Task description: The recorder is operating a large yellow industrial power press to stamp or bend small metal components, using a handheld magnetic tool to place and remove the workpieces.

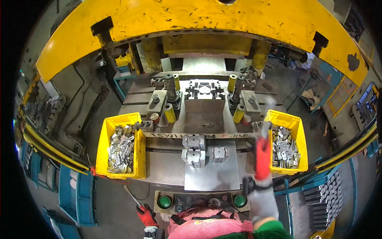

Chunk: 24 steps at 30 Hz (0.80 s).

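Two yellow bins stand at the two sides of the press bed, one at the left and the other one at the right. In the left bin, small silver metal parts lie in a loose heap, turned in many directions; the right bin holds a similar mixed heap of metal parts. The right hand, in a red glove, is near the left wall of the right bin. It is blurred by motion, and a pale streak shows beyond its fingers, so I cannot tell if it is grasping something or released. The left hand, also gloved in red, grasps a long thin tool, whose far end points up and left, below the left bin. Between the bins, a flat grey sheet carries a group of grey metal blocks and, apart from it, a smaller block. Near the person, a control box has two green buttons. At the lower left stands a blue container, and its content is too small to tell.
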Available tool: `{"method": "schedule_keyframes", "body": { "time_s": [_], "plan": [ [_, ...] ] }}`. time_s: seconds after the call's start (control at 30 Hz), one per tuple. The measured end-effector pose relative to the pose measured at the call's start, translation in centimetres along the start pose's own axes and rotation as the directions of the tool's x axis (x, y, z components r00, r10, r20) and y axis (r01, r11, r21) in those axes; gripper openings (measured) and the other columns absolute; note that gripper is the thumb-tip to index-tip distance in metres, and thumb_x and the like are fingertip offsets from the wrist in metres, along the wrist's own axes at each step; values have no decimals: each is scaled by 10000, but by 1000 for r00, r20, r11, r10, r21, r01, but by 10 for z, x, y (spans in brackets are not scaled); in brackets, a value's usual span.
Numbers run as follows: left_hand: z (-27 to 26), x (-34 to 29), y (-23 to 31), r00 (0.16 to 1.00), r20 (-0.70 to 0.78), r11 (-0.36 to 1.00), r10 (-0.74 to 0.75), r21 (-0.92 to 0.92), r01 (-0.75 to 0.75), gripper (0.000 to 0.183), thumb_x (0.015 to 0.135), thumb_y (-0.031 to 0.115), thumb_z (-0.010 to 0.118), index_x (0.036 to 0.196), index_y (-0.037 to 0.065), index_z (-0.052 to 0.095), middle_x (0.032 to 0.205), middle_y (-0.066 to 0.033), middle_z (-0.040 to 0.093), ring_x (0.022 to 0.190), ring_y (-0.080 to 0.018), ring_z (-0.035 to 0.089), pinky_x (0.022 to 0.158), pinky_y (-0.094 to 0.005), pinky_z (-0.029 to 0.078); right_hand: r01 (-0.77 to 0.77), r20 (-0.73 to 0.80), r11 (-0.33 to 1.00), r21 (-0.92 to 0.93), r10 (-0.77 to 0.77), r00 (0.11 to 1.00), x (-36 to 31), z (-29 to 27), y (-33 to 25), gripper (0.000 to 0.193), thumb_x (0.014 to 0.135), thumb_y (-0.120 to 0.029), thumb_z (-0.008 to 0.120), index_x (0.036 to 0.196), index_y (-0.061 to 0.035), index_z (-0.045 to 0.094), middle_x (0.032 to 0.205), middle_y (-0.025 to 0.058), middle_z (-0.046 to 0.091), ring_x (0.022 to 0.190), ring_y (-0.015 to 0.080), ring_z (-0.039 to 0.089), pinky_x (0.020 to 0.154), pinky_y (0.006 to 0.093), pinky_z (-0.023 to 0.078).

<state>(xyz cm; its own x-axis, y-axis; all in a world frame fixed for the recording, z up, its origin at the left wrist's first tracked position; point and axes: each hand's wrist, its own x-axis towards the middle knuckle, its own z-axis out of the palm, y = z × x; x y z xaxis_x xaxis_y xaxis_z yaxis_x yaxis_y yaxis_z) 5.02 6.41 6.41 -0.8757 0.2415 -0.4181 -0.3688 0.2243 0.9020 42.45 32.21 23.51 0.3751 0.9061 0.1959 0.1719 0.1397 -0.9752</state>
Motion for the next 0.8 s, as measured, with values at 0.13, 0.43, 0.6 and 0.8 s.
{"method": "schedule_keyframes", "body": {
  "time_s": [0.13, 0.43, 0.6, 0.8],
  "plan": [
    [2, 33, -48, 934, 155, 937, -322, 191, 291, 211, 708, 211, 612, 782, 111, 441, 564, 2, 435, 403, -127, 397, 336, -281, 305, -45, -527, 956, -291, -121, 841, -80, -146, 102, 538, 815, -179, 494, 1241, 27, 238, 1246, 175, 325, 1127, 224, 338, 931, 299, 259],
    [-12, 170, -179, 924, 377, 477, 65, 802, -360, 702, 504, 479, 694, 950, 6, 429, 903, -163, 515, 832, -337, 490, 719, -370, 407, -614, -67, 594, -520, 688, 723, -183, -142, 286, 921, 528, -267, 744, 1216, 52, 220, 1113, 205, 451, 1027, 300, 439, 837, 322, 367],
    [34, 119, -137, 944, 329, 614, 11, 743, -266, 855, 448, 340, 766, 1065, -65, 335, 1064, -193, 438, 993, -290, 425, 839, -343, 355, -466, -108, 472, -748, 606, 788, -193, -147, 322, 1027, 473, -324, 750, 1217, 80, 168, 1083, 242, 465, 1015, 340, 447, 810, 350, 393],
    [25, 124, -149, 947, 232, 488, 220, 815, -313, 913, 413, 311, 787, 1086, -77, 308, 997, -187, 475, 919, -288, 475, 777, -346, 395, -515, -198, 504, -693, 554, 809, -196, -131, 318, 928, 511, -248, 714, 1200, 84, 188, 1001, 203, 530, 955, 304, 502, 783, 329, 416]
  ]
}}
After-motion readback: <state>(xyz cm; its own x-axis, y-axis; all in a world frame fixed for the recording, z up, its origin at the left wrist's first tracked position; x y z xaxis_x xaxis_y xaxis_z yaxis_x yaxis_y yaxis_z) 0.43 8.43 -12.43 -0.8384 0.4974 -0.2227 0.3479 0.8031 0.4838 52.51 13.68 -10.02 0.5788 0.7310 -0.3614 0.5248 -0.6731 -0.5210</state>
